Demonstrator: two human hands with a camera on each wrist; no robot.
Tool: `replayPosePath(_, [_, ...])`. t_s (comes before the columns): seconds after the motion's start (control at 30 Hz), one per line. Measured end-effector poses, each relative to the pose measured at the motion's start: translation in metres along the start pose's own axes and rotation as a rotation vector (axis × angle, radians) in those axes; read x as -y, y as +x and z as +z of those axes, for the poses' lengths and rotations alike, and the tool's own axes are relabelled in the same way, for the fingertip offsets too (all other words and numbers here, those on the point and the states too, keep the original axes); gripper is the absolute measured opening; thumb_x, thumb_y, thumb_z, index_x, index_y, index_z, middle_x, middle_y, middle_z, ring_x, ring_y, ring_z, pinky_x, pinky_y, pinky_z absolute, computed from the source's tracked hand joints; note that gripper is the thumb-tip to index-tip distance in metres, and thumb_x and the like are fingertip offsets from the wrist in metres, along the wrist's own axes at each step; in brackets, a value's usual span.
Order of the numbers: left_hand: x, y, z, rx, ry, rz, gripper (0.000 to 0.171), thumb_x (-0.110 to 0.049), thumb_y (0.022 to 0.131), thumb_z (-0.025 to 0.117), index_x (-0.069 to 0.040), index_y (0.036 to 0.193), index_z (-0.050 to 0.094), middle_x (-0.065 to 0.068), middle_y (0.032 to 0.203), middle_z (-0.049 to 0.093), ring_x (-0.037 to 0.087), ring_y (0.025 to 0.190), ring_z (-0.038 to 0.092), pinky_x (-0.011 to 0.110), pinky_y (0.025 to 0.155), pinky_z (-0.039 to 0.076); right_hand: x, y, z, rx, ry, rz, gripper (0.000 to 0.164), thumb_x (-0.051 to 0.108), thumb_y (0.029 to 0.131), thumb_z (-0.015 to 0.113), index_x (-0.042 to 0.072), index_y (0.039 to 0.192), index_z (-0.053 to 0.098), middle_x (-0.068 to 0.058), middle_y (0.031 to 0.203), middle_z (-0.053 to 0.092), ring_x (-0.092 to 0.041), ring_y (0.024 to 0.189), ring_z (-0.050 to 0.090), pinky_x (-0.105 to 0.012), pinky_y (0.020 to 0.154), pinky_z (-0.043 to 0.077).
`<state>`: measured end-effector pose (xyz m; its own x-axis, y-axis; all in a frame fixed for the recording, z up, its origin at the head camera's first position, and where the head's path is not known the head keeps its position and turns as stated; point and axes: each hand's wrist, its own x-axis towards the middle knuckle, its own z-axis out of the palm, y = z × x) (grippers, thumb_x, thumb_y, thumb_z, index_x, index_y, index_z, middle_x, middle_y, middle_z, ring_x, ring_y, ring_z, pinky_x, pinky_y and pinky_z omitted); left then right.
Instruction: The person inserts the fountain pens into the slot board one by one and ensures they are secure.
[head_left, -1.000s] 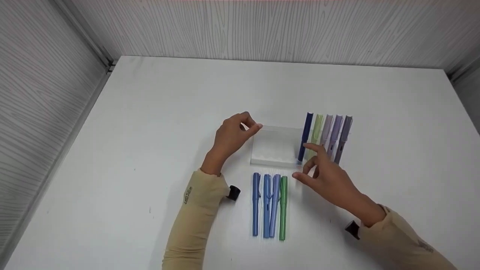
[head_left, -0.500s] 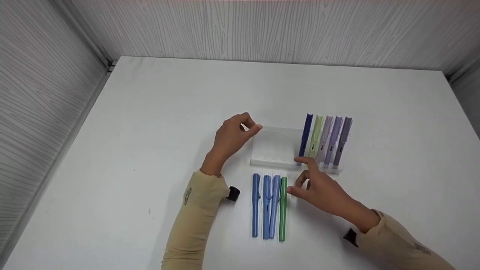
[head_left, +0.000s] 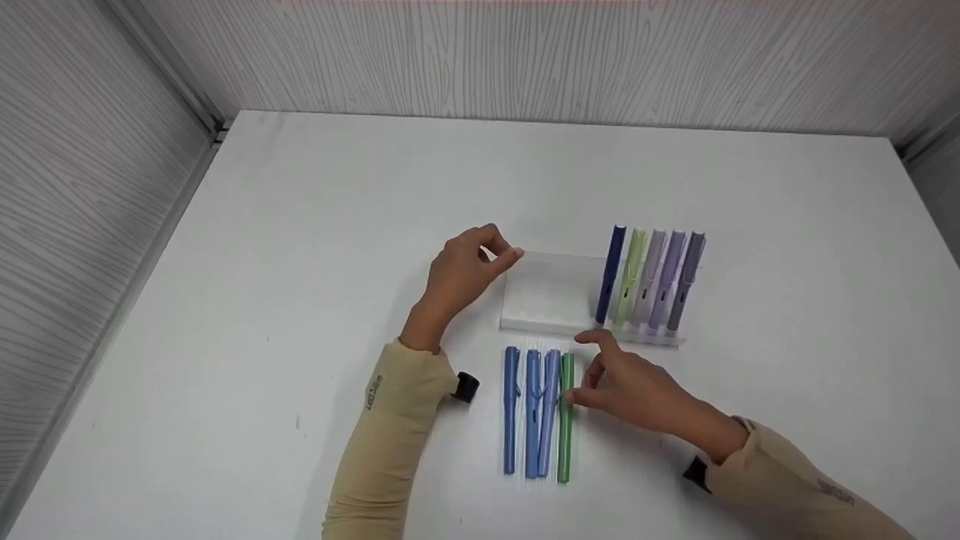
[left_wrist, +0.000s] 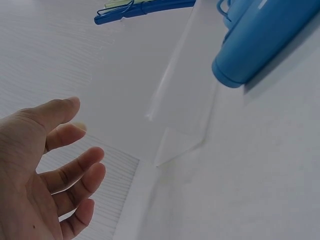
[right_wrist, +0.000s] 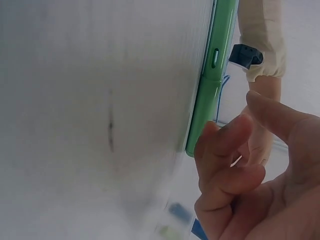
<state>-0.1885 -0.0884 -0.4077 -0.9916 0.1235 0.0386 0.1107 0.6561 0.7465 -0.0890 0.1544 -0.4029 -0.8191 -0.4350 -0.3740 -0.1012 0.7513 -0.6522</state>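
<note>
My left hand (head_left: 466, 268) pinches the upper left corner of a clear plastic pen stand (head_left: 551, 328) between thumb and index finger; the left wrist view shows the thumb (left_wrist: 60, 111) at the sheet's edge. Five is avoided here: several pens stand upright in its right half, among them a dark blue pen (head_left: 611, 274) and a pale green one (head_left: 631, 274). My right hand (head_left: 637, 386) is over the green pen (head_left: 566, 450), thumb overlapping it in the head view, index finger extended and apart from the thumb. In the right wrist view the green pen (right_wrist: 207, 95) lies beyond the fingers.
Left of the green pen lie a periwinkle pen (head_left: 549, 420), a lighter blue pen (head_left: 532, 442) and a blue pen (head_left: 511, 420), side by side in front of the stand. The white table (head_left: 375, 172) meets a wood-grain panel (head_left: 525, 60) at the back.
My right hand has moved down and left from the dark blue upright pen to the green pen on the table. The left hand stays at the stand's corner.
</note>
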Motion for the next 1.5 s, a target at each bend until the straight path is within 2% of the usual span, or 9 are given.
replayPosePath(0.27, [-0.001, -0.001, 0.001, 0.006, 0.0, -0.008, 0.025, -0.04, 0.091, 0.064, -0.015, 0.089, 0.063, -0.002, 0.095, 0.067, 0.015, 0.086, 0.057, 0.026, 0.067, 0.045, 0.004, 0.002, 0.005, 0.048, -0.066, -0.001, 0.073, 0.039, 0.083, 0.074, 0.01, 0.138, 0.035, 0.004, 0.079, 0.063, -0.011, 0.064, 0.054, -0.03, 0.058, 0.043])
replayPosePath(0.83, [0.001, -0.001, 0.0, 0.002, -0.013, 0.025, 0.025, -0.041, 0.091, 0.064, -0.016, 0.089, 0.063, -0.001, 0.095, 0.066, 0.015, 0.086, 0.058, 0.028, 0.068, 0.046, 0.011, 0.007, 0.009, 0.062, -0.142, 0.077, 0.076, 0.041, 0.082, 0.075, 0.012, 0.139, 0.035, 0.0, 0.08, 0.063, -0.013, 0.065, 0.053, -0.03, 0.056, 0.04])
replayPosePath(1.03, [0.002, 0.0, -0.001, 0.005, -0.013, 0.032, 0.026, -0.041, 0.091, 0.065, -0.015, 0.088, 0.063, -0.001, 0.095, 0.067, 0.016, 0.086, 0.059, 0.03, 0.07, 0.047, 0.012, 0.01, 0.012, 0.06, -0.168, 0.092, 0.073, 0.037, 0.082, 0.075, 0.012, 0.14, 0.036, 0.0, 0.07, 0.054, -0.015, 0.063, 0.048, -0.03, 0.053, 0.032])
replayPosePath(1.37, [0.002, 0.001, 0.0, 0.002, 0.0, 0.036, 0.026, -0.041, 0.091, 0.064, -0.015, 0.089, 0.063, 0.0, 0.095, 0.067, 0.016, 0.086, 0.059, 0.03, 0.072, 0.047, 0.012, 0.011, 0.009, 0.034, -0.183, 0.075, 0.068, 0.025, 0.082, 0.074, 0.01, 0.138, 0.038, 0.0, 0.07, 0.055, -0.013, 0.058, 0.046, -0.029, 0.05, 0.032])
replayPosePath(1.5, [0.002, 0.0, 0.0, -0.001, -0.001, 0.028, 0.025, -0.04, 0.091, 0.064, -0.015, 0.09, 0.063, 0.0, 0.095, 0.067, 0.017, 0.086, 0.059, 0.031, 0.073, 0.048, 0.015, 0.013, 0.009, 0.032, -0.191, 0.09, 0.069, 0.026, 0.08, 0.076, 0.01, 0.137, 0.039, 0.0, 0.068, 0.053, -0.014, 0.058, 0.046, -0.029, 0.05, 0.032])
